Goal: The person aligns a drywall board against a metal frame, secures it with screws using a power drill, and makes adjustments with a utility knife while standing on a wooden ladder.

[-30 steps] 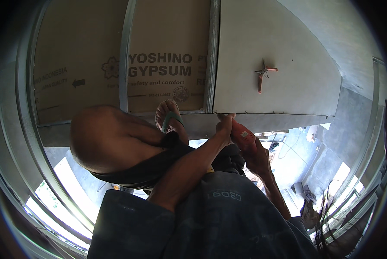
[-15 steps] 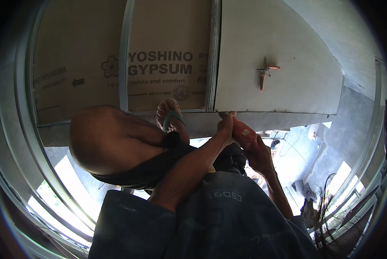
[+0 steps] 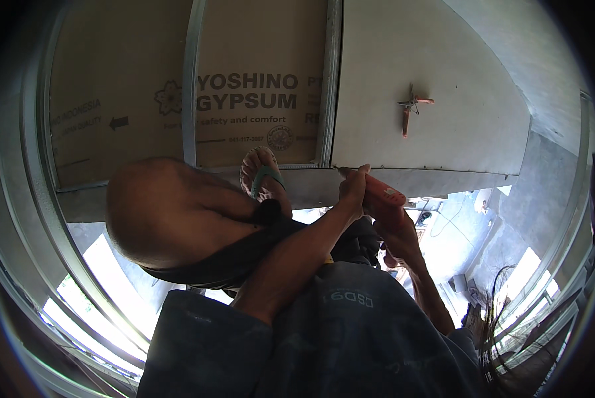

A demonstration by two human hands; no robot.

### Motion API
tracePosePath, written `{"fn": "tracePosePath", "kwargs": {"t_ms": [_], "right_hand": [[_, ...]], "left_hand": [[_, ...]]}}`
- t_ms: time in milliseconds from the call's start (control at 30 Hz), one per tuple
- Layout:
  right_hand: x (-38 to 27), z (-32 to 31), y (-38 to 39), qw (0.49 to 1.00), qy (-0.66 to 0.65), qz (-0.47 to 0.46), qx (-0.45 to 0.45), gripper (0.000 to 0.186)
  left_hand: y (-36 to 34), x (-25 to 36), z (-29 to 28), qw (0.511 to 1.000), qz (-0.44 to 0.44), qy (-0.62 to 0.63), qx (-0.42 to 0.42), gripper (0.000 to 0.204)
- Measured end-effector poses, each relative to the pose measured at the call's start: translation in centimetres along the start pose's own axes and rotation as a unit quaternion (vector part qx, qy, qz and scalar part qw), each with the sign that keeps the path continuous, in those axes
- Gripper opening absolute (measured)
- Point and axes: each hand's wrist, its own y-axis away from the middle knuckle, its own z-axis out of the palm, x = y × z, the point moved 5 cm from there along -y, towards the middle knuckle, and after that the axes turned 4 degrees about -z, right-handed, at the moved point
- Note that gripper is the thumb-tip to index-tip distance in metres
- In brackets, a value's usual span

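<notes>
1. the red power tool (image 3: 385,190) sits between the person's two hands, in front of the lap, its nose pointing up and left to the lower edge of the pale board (image 3: 437,79), just beside the foot of the metal stud (image 3: 328,93).

2. the right hand (image 3: 398,235) has its grip wrapped around the tool's rear end. the left hand (image 3: 354,190) is against the front end, thumb uppermost; its fingers are mostly hidden, so i cannot tell how tightly that grip is closed or whether it pinches something small.

3. the nose could slip, i'd judge: it meets the work at a slant, close to an edge, and a skid would mark the board or catch the left fingers, which sit so near the tip.

4. the board's edge could crumble if pressure comes too close to its rim.

5. the orange-handled snips (image 3: 407,123) lie on the pale board, well apart from both hands; strong shaking of the board might shift them.

6. a sandalled foot (image 3: 263,174) rests near the ledge (image 3: 310,184), and the floor (image 3: 451,232) shows well below. a loosened hold could drop the tool down there, and a hard push might upset the person's balance.
</notes>
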Motion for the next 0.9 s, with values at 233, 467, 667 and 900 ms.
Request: {"fn": "tracePosePath", "kwargs": {"t_ms": [233,467,667,900], "right_hand": [[-0.7,1.1,0.1,0.993,0.063,-0.102,0.024,0.06],[-2.2,1.2,0.2,0.992,0.082,-0.09,0.019,0.061],[-2.1,0.9,0.2,0.987,0.131,-0.095,0.016,0.061],[-2.7,0.8,0.5,0.992,0.086,-0.087,0.008,0.06]], "left_hand": [[-0.2,0.4,-0.6,1.0,-0.006,0.025,0.004,0.062],[0.5,0.6,-0.6,0.999,-0.001,0.034,0.014,0.066],[1.8,1.0,-0.3,0.999,-0.005,0.037,0.012,0.067],[0.9,0.5,-0.4,1.0,0.006,0.021,-0.001,0.071]]}}
